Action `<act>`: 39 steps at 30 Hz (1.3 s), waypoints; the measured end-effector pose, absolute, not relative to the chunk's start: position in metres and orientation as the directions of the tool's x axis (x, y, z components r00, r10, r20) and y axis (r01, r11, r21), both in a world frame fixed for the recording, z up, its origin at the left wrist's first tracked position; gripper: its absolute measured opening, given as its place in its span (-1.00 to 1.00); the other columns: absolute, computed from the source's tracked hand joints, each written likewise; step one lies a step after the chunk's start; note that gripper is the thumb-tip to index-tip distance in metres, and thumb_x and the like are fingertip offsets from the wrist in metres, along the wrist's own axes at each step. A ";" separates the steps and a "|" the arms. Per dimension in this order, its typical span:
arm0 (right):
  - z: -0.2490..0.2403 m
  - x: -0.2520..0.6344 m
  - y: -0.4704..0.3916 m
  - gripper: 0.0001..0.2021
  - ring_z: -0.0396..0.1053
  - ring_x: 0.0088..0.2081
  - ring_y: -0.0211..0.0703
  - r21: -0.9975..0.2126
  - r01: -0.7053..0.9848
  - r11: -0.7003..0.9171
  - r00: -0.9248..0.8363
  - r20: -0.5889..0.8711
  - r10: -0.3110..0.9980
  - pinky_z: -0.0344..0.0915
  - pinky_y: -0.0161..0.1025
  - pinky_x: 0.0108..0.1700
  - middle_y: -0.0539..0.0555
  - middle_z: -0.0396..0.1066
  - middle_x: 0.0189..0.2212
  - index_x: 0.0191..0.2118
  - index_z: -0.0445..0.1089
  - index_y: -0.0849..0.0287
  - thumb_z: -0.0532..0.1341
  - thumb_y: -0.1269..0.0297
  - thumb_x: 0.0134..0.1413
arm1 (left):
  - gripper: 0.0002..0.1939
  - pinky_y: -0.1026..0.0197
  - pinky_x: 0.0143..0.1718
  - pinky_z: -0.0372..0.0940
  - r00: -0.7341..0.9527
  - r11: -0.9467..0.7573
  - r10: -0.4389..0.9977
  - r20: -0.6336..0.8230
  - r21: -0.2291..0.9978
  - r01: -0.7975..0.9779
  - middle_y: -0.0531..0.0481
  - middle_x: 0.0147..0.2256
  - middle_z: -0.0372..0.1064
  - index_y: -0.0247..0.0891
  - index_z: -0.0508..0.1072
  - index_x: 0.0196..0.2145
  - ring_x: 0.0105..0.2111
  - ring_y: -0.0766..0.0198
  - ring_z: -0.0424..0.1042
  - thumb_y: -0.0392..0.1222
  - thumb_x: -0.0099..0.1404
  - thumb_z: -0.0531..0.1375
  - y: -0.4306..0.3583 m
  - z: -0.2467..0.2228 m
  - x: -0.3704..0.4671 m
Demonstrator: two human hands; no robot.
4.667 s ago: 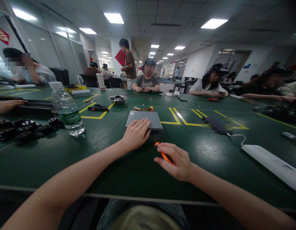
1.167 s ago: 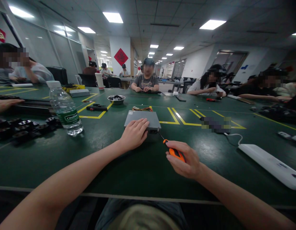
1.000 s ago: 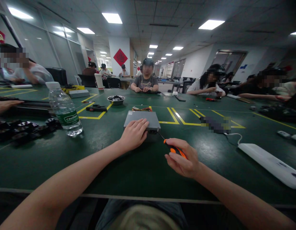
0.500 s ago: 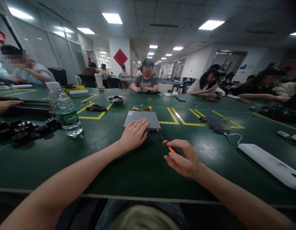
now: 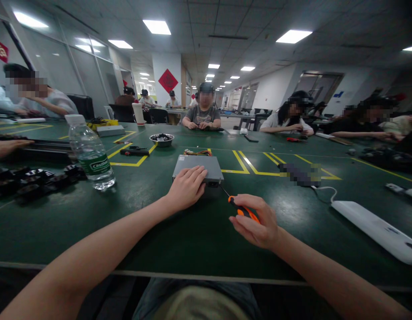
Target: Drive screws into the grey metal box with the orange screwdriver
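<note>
gray box [image 5: 212, 166] under left fingers [image 5: 194, 174]; orange screwdriver [image 5: 240, 209] between right fingers [image 5: 252, 202]

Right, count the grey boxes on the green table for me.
2. The near box is under the left hand; the far box lies farther back, left of the bowl. Others may be hidden behind things.

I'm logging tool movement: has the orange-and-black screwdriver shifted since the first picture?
Yes: the screwdriver in the right hand has moved rightward, judged against the yellow tape lines.
</note>
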State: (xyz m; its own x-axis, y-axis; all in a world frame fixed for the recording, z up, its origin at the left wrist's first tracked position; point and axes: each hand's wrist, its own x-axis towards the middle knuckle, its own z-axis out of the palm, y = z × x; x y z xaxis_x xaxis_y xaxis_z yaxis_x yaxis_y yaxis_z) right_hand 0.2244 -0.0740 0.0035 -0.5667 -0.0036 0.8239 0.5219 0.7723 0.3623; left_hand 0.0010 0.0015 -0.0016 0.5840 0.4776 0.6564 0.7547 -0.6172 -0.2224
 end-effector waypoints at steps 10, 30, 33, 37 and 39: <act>-0.006 0.225 -0.069 -0.71 0.37 -0.12 -0.12 0.218 0.501 0.837 -0.477 0.877 0.057 0.45 -0.20 -0.24 0.16 0.29 -0.11 -0.19 0.22 0.12 0.15 0.55 -0.07 | -0.60 0.02 0.01 0.15 0.584 -0.621 0.471 0.661 -0.221 0.752 -0.23 0.08 0.24 -0.38 0.25 0.07 0.06 0.07 0.25 -0.20 0.32 -0.03 0.001 -0.001 0.001; 0.000 0.226 -0.071 -0.77 0.38 -0.19 -0.15 0.292 0.518 0.804 -0.528 0.849 0.031 0.45 -0.19 -0.27 0.09 0.33 -0.22 -0.28 0.26 0.11 0.21 0.55 -0.07 | -0.60 0.03 0.02 0.15 0.581 -0.624 0.482 0.656 -0.209 0.753 -0.23 0.09 0.23 -0.38 0.25 0.07 0.06 0.08 0.25 -0.20 0.31 -0.03 0.000 -0.001 0.001; -0.003 0.226 -0.071 -0.69 0.39 -0.18 -0.15 0.239 0.500 0.832 -0.490 0.871 0.043 0.45 -0.23 -0.28 0.15 0.32 -0.15 -0.18 0.23 0.12 0.19 0.56 -0.08 | -0.60 0.03 0.02 0.15 0.582 -0.624 0.482 0.655 -0.210 0.753 -0.23 0.09 0.23 -0.38 0.24 0.07 0.07 0.08 0.24 -0.20 0.31 -0.03 0.001 -0.001 0.001; -0.005 0.224 -0.071 -0.66 0.40 -0.17 -0.13 0.126 0.476 0.870 -0.423 0.900 0.101 0.45 -0.21 -0.27 0.16 0.33 -0.16 -0.16 0.18 0.13 0.15 0.58 -0.09 | -0.60 0.02 0.02 0.15 0.585 -0.623 0.479 0.655 -0.216 0.752 -0.23 0.09 0.23 -0.38 0.24 0.07 0.07 0.08 0.24 -0.20 0.32 -0.04 0.002 -0.002 0.001; -0.003 0.224 -0.072 -0.75 0.39 -0.17 -0.12 0.125 0.490 0.863 -0.448 0.885 0.126 0.45 -0.18 -0.26 0.13 0.33 -0.19 -0.24 0.21 0.12 0.15 0.54 -0.07 | -0.60 0.02 0.02 0.15 0.585 -0.624 0.479 0.655 -0.215 0.751 -0.23 0.09 0.23 -0.38 0.24 0.07 0.06 0.08 0.24 -0.20 0.32 -0.04 0.002 -0.002 0.001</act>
State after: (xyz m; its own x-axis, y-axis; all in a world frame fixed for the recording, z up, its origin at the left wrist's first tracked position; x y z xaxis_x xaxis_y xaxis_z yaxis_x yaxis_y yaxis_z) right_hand 0.2235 -0.0715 -0.0034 -0.4478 0.1262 0.8852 0.4899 0.8628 0.1249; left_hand 0.0009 0.0016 -0.0024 0.5849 0.4790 0.6546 0.7513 -0.6241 -0.2146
